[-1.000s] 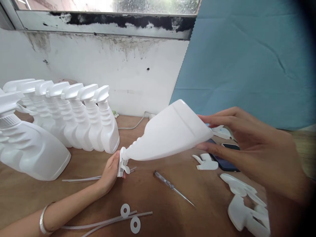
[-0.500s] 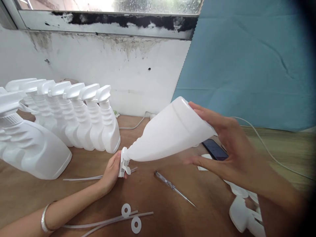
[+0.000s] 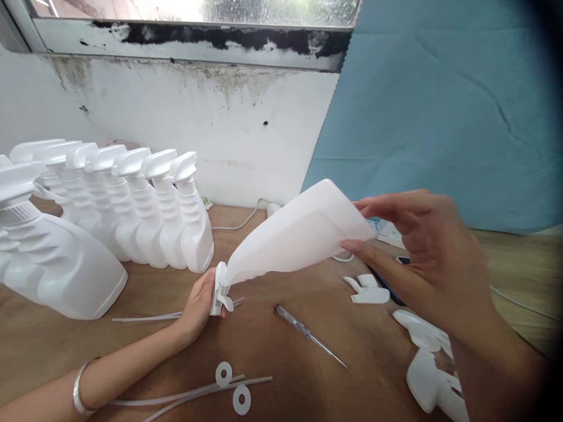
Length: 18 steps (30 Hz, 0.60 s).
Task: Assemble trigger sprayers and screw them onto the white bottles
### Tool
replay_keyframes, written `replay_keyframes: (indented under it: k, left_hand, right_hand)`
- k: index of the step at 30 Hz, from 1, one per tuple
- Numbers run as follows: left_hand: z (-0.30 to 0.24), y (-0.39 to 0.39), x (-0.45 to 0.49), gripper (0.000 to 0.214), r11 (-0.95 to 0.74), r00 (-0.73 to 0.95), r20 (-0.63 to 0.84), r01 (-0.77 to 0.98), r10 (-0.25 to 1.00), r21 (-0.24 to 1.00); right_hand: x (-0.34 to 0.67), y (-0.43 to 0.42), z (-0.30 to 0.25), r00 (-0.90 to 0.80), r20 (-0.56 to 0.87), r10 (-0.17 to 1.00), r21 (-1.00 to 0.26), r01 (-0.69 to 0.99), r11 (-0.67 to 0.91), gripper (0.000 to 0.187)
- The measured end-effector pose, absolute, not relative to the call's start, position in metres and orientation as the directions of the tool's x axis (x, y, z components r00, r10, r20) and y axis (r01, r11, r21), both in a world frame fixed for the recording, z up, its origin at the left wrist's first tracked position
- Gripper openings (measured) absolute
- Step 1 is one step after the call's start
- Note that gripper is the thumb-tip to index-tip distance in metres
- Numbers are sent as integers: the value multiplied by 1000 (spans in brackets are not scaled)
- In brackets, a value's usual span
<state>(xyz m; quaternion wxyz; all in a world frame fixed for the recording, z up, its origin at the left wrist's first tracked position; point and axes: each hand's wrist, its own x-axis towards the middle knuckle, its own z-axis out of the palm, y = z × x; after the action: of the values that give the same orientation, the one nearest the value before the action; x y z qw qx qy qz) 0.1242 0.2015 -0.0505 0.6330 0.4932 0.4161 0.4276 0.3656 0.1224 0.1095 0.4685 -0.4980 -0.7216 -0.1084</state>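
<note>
A white wall (image 3: 153, 105), stained and flaking, rises behind a brown wooden-looking table (image 3: 308, 401); a blue-green cloth (image 3: 440, 117) hangs over the right part of the background, and the lower edge of a window (image 3: 281, 10), its frame patched with black, runs along the top. At left on the table stands a close-packed row of white spray bottles (image 3: 196, 234), with more bottles nearer the viewer. In the middle, above the table, is one white bottle (image 3: 294, 228), tilted with its base up to the right. The right hand (image 3: 426, 252) pinches that base between thumb and fingers; the left hand (image 3: 200, 302), its wrist in a silver bangle (image 3: 77, 394), grips the trigger head (image 3: 217, 293) at the neck end. Loose white trigger heads (image 3: 372, 291) lie at right, near a dark phone (image 3: 389, 288) mostly hidden by the right hand. A clear-handled screwdriver (image 3: 310, 334) rests centrally. Thin pale tubes (image 3: 259, 381) lie at the front edge of view, with two flat white washers (image 3: 236, 400) beside them.
</note>
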Motion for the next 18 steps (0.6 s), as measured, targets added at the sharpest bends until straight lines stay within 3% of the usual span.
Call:
replay_keyframes:
  k: [3,8,12,18]
  left_hand:
    - [-50,202,125,44,185,278,-137,-154,951,971]
    - [-49,203,126,45,196,317,-116,-236,941,952]
    - [-50,203,124,39,169,354,-68,-265,933,949]
    - [-48,203,123,38,162,369,-61,-251,927,954]
  right_hand:
    - [367,126,106,-21,799,601,-374,766,524,32]
    - [370,121,111,-107,779,618,-307,794,525,17]
    - [371,114,118,-211,751,626,-206,825,526,29]
    - [370,115,114,-194,707,680,-290,797,530,41]
